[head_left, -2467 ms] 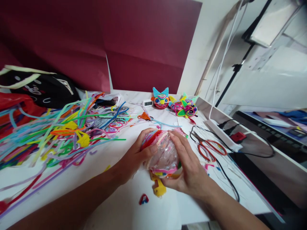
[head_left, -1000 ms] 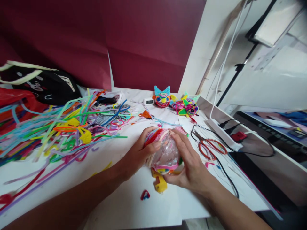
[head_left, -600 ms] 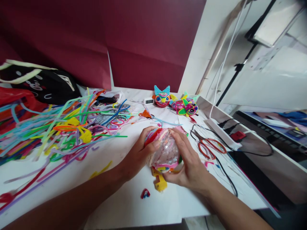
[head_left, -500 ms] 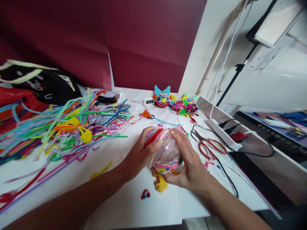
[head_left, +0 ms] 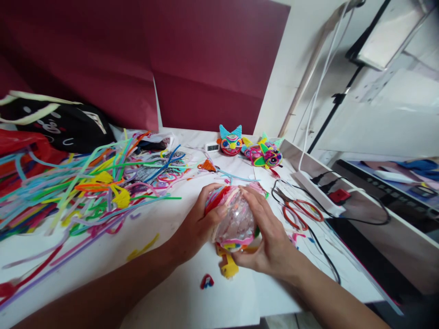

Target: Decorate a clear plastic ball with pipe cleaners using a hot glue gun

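Observation:
Between my two hands is a round, clear plastic ball [head_left: 236, 222], partly wrapped in red, pink and other coloured pipe cleaners. My left hand [head_left: 198, 222] grips its left side, thumb across the front. My right hand [head_left: 267, 233] closes round the right side, fingers over the top and thumb beneath. Just below the ball lies a yellow piece [head_left: 228, 266], its upper end hidden behind the ball. A small red and blue triangular piece [head_left: 206, 281] rests nearer to me on the white table [head_left: 178, 292].
Heaped pipe cleaners [head_left: 103, 183] spread over the left. Orange-handled scissors [head_left: 298, 210] lie to the right, near a power strip [head_left: 318, 192] with cables. Behind stand a blue-eared pipe-cleaner figure [head_left: 231, 140], a pink one [head_left: 262, 153] and a small digital clock [head_left: 211, 147].
Both hands keep hold of the ball in nearly the same place. The whole view has shifted slightly.

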Motion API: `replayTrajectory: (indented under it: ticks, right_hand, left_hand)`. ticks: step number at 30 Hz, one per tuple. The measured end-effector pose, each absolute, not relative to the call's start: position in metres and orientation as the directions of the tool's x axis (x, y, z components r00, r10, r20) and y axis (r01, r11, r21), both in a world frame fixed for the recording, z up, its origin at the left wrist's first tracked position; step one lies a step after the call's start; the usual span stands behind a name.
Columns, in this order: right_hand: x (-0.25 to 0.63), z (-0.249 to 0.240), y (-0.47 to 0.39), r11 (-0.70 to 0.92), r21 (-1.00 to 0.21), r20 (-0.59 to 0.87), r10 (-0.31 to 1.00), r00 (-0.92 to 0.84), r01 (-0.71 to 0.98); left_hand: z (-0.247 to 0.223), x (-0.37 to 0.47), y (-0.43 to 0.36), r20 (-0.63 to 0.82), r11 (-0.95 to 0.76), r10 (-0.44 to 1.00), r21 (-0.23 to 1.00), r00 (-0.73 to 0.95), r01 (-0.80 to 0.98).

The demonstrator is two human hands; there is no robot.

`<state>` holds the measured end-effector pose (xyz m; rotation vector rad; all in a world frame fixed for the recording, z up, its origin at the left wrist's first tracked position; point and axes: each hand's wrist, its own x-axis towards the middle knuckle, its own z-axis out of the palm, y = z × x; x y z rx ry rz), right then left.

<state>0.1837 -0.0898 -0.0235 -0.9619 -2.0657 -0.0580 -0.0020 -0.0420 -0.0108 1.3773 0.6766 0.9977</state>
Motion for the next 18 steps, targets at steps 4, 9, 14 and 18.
replayTrajectory:
  ticks: [4, 9, 14, 18]
  right_hand:
    - [0.1834, -0.0235, -0.0902, 0.703, -0.283, 0.696, 0.618, -0.365, 0.652]
    - [0.1835, -0.0246, -0.0911, 0.694, -0.276, 0.673, 0.634, -0.382, 0.665]
    - [0.1837, -0.0253, -0.0904, 0.695, -0.281, 0.668, 0.636, -0.385, 0.661]
    - [0.1839, -0.0246, -0.0899, 0.704, -0.285, 0.681, 0.626, -0.379, 0.65]
  left_hand:
    - [-0.0079, -0.0018, -0.0424, 0.132, -0.059, 0.887, 0.983, 0.443, -0.176]
    - [-0.0059, -0.0017, -0.0432, 0.1, -0.035, 0.888, 0.988, 0.448, -0.151]
    - [-0.0048, -0.0022, -0.0448, 0.077, -0.012, 0.887, 0.989, 0.456, -0.144]
    - [-0.0043, -0.0027, -0.0445, 0.09, -0.02, 0.881, 0.988, 0.465, -0.154]
